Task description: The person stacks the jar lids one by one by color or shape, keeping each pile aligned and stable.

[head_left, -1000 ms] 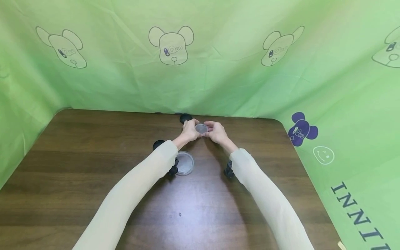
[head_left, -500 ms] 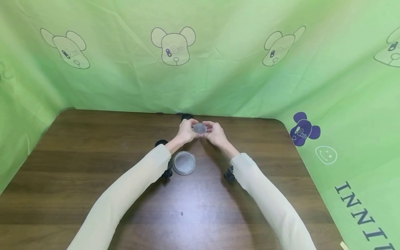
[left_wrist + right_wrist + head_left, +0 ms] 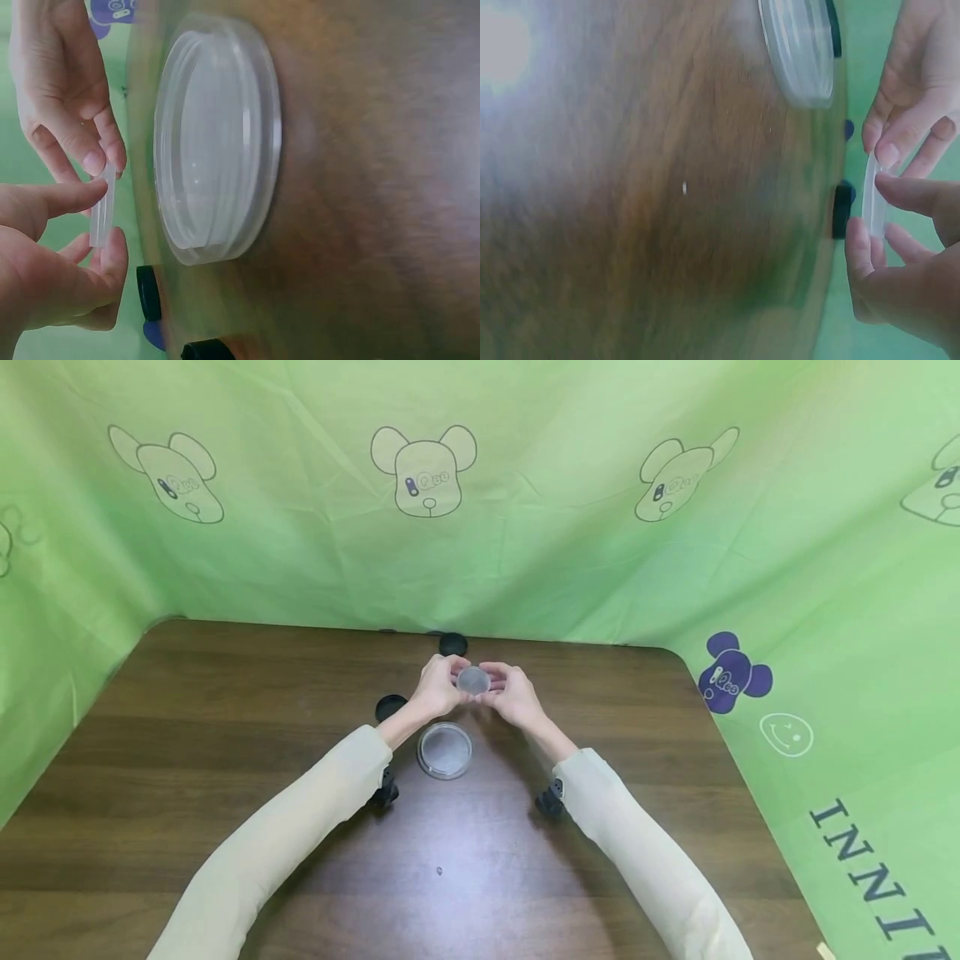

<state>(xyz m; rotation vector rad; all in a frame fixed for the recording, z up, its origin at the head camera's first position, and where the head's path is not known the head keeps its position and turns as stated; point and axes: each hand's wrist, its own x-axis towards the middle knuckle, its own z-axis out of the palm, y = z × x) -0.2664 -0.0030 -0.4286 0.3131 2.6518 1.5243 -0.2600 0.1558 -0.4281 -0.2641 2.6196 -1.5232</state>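
Observation:
Between my two hands is a small clear round dish, like a petri dish (image 3: 473,680), held above the table. My left hand (image 3: 438,687) pinches its left edge with thumb and fingers. On the opposite edge, my right hand (image 3: 517,695) pinches it the same way. Seen edge-on in the left wrist view, the small dish (image 3: 103,214) looks thin, with the thumbs on the near face and fingers behind. A larger clear round dish (image 3: 446,751) lies on the table below the hands, with several rims visible in the left wrist view.
A black round object (image 3: 453,644) sits by the table's back edge, behind the left hand. Another black disc (image 3: 390,706) lies beside the left wrist, partly covered by it. The brown wooden table (image 3: 225,718) meets a green printed curtain (image 3: 315,552) at the back.
Both hands have drawn slightly nearer and to the left with the small dish. The left sleeve has shifted left, uncovering the larger dish and more of the black disc.

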